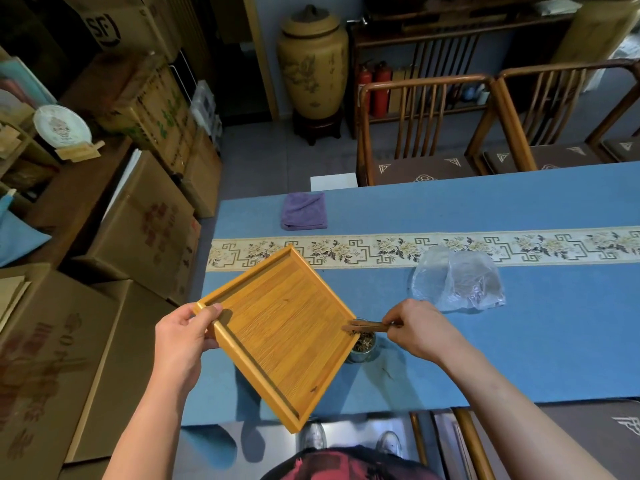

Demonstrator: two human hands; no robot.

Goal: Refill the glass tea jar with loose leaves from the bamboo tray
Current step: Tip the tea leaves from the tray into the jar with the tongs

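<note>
My left hand [185,336] grips the left corner of the square bamboo tray [277,327], which is lifted and tilted so its right corner points down over the glass tea jar [363,346]. The tray's floor looks bare of leaves. The small jar stands on the blue tablecloth [519,348] and holds dark loose leaves; the tray's corner hides part of its mouth. My right hand [420,323] pinches a thin brown wooden tool [367,327], whose tip rests at the tray's right corner just above the jar.
A crumpled clear plastic bag [457,282] lies right of the jar. A folded purple cloth [304,211] sits at the table's far left, beyond a floral runner [450,247]. Wooden chairs [426,133] stand across the table, and cardboard boxes [145,230] are stacked on the left.
</note>
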